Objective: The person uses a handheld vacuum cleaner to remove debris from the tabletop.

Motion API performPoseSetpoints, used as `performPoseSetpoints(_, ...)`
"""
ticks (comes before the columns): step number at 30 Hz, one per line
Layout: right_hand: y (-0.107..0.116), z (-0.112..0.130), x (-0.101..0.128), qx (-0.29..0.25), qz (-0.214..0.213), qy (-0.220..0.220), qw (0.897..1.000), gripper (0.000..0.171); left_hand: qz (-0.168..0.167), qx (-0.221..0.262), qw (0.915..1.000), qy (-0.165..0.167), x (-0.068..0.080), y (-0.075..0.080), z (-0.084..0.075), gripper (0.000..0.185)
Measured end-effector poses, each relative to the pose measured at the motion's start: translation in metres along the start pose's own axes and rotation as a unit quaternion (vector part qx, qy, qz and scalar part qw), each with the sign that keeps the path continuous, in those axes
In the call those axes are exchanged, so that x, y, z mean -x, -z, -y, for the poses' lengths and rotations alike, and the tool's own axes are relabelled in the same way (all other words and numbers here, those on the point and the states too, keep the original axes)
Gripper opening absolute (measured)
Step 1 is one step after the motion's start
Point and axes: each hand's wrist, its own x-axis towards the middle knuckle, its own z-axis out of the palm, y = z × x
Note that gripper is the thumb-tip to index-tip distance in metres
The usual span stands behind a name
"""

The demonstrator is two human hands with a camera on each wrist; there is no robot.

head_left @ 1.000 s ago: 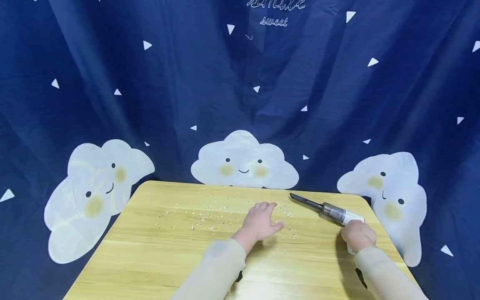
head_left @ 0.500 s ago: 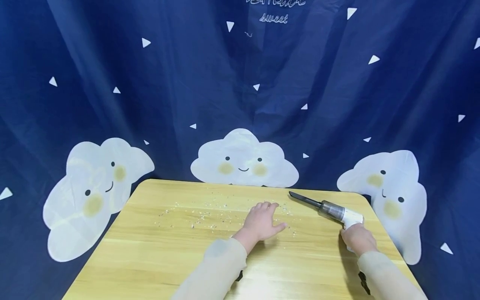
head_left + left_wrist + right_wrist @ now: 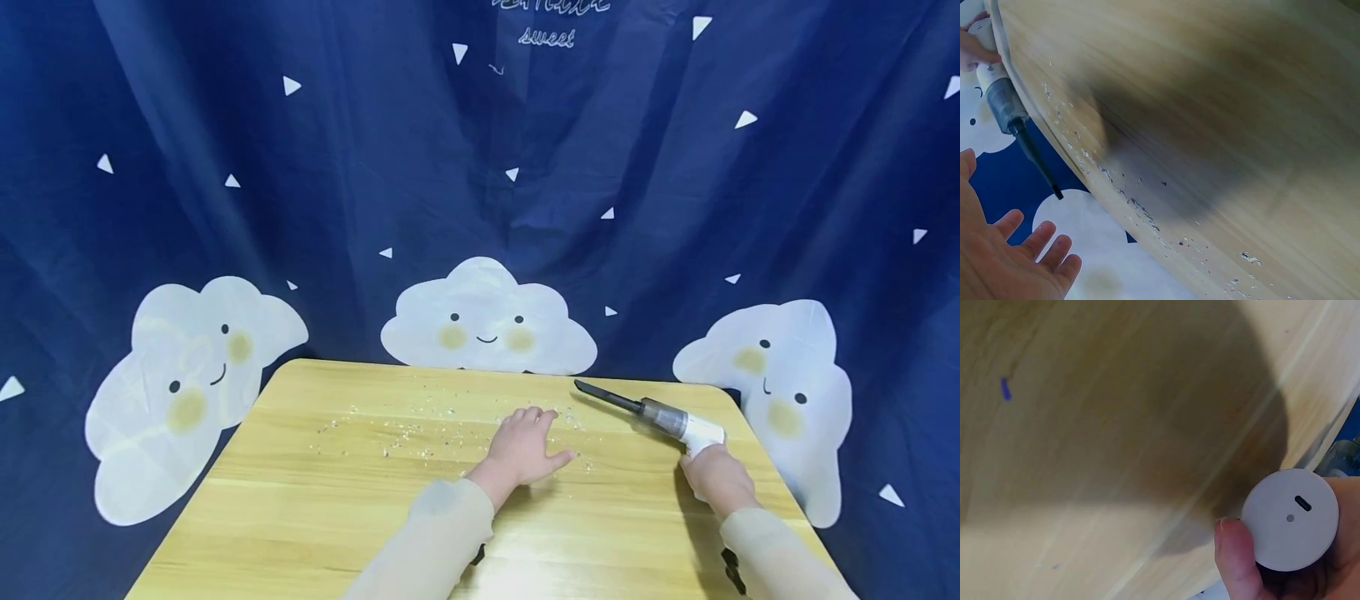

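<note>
My right hand (image 3: 718, 479) grips a handheld vacuum cleaner (image 3: 663, 418) by its white handle, over the right side of the table. The cleaner has a grey see-through dust cup and a thin black nozzle (image 3: 606, 395) that points left and away from me. In the right wrist view the handle's round white end (image 3: 1290, 519) shows a small slot and a dot, with the thumb beside it. My left hand (image 3: 519, 450) hovers over the table's middle with spread fingers and holds nothing. Small pale and dark scraps (image 3: 405, 433) lie scattered around and beyond it.
The light wooden table (image 3: 315, 525) has rounded far corners. Just behind it hangs a dark blue curtain (image 3: 337, 208) printed with smiling clouds and white triangles. A small purple mark or scrap (image 3: 1005, 389) shows on the wood in the right wrist view.
My right hand has shifted slightly on or with the vacuum cleaner's handle, so more of its white body shows. The left hand stays almost where it was, and the scraps look unchanged.
</note>
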Motion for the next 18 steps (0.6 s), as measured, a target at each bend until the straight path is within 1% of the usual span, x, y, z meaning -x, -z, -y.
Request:
performPoseSetpoints(7, 0.007, 0.009, 0.009, 0.017, -0.015, 0.041, 0.999, 0.064, 0.006, 0.002, 1.0, -0.001, -0.002, -0.003, -0.001, 0.079)
performPoseSetpoints(13, 0.007, 0.019, 0.014, 0.021, -0.026, 0.056, 0.998, 0.067, 0.003, -0.001, 1.0, -0.007, -0.005, -0.005, -0.003, 0.079)
performPoseSetpoints(18, 0.004, 0.027, 0.018, 0.029, -0.033, 0.07, 0.997, 0.068, 0.003, -0.01, 0.9998, -0.018, -0.006, -0.005, -0.005, 0.076)
